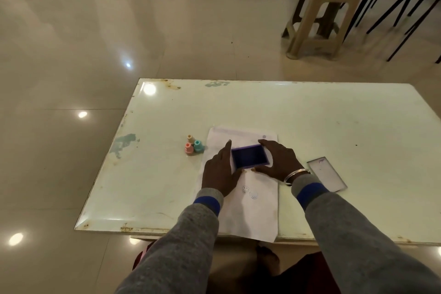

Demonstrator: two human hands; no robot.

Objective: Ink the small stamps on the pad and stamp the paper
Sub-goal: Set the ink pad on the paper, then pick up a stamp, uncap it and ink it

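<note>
Head view: ink pad (249, 156) in right grip (278, 162), flat left hand (220, 172) alongside, 3 stamps (193, 147) nearby

I see grey knit on both arms. Right sleeve (353, 229): heathered grey, with the right cuff band (311, 192), wide and blue, just behind the bangle (297, 174). The bangle is thin, silvery metal, between the grey cuff edge and the right hand (279, 162). Left sleeve (181, 241), across from the bangle: same grey knit, with the left cuff band (207, 204) in the same blue, and a grey rib edge at the left hand (219, 172). Both hands bare.
</note>
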